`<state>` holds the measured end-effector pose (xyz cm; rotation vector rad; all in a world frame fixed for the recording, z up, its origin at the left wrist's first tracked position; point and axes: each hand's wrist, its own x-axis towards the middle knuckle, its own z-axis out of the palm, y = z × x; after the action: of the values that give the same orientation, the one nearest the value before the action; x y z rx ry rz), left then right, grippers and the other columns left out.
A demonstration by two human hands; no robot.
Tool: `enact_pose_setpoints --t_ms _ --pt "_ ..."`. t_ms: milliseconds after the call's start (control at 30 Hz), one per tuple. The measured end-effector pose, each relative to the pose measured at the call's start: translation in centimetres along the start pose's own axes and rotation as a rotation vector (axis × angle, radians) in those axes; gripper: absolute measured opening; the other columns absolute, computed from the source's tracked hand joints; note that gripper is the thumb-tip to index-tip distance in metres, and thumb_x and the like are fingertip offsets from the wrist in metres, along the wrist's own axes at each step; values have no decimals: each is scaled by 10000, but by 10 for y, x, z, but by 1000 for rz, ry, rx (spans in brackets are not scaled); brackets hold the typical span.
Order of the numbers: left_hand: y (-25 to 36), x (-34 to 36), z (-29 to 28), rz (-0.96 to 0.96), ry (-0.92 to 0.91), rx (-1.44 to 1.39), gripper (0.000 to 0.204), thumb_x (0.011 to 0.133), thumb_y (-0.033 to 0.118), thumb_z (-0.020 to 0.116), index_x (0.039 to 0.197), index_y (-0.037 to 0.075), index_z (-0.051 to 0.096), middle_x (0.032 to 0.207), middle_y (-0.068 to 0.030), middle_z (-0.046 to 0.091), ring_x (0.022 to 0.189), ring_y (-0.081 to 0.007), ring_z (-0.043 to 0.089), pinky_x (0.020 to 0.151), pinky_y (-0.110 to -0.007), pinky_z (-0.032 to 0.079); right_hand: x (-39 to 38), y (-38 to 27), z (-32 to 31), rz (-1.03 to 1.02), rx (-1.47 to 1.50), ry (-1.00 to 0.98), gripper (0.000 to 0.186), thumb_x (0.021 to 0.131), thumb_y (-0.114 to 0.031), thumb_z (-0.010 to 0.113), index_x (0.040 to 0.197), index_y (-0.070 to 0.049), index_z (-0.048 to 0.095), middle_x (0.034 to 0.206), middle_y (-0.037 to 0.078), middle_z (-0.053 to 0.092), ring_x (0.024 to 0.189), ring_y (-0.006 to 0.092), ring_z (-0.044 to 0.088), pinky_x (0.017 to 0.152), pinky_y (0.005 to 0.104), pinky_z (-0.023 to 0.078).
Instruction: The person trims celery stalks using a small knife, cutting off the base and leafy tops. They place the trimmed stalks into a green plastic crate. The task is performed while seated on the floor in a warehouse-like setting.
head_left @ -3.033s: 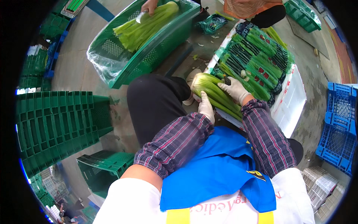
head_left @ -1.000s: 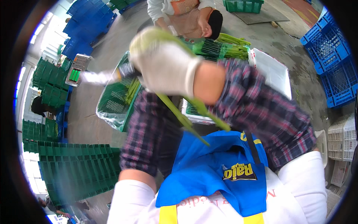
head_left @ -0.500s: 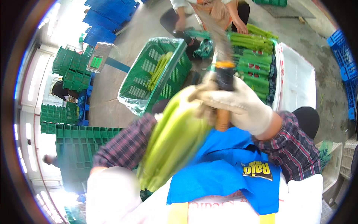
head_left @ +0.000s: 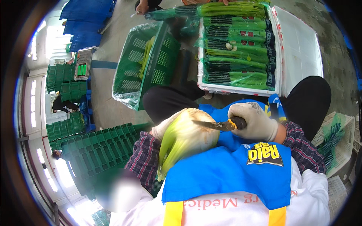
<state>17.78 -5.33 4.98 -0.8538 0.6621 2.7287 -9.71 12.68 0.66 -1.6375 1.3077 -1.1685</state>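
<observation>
Since half a second ago, the knife has swung from pointing upward to lying across the root end of the celery, whose pale base now faces my camera; from my end I see the right hand wrapped round the knife, and the left hand holding the celery from its left side, most fingers hidden, so I cannot tell how tightly; the celery sits between both hands, just beside the blue apron; my worry is the knife's tip, aimed toward the left hand; a skid on the rounded base, or a loose left hold letting it roll, could drive the blade there.
</observation>
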Motion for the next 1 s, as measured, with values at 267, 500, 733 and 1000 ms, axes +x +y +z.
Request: enact_pose_setpoints --t_ms 267,500,733,1000 --pt "1 -9 -4 33 69 146 909 943 375 811 1658 38 361 1723 -185 340 1575 -353 372 1321 -497 299 -2 5 12 -87 -33 -25 233 790 -146 809 864 -108 591 826 109 632 789 340 677 683 445 509" --pt "-6 -6 -22 154 -88 -102 468 1147 316 520 1503 15 567 1504 -136 628 1352 -275 620 1194 -436 484 0 6 15 -85 -19 -19 228 796 -153 807 884 -108 601 851 105 656 805 338 687 695 443 515" --pt "-9 -6 -19 232 -111 269 925 916 501 774 1617 16 415 1667 -219 402 1529 -375 415 1287 -507 340 -3 14 21 -57 4 17 210 791 -135 794 868 -110 600 834 110 657 793 341 687 682 440 516" --pt "-6 7 -5 -15 400 264 1155 718 546 937 1604 7 430 1635 -266 439 1504 -414 463 1280 -555 349 -2 15 28 -28 44 81 225 768 -140 813 837 -101 602 804 113 639 756 358 662 650 439 504"
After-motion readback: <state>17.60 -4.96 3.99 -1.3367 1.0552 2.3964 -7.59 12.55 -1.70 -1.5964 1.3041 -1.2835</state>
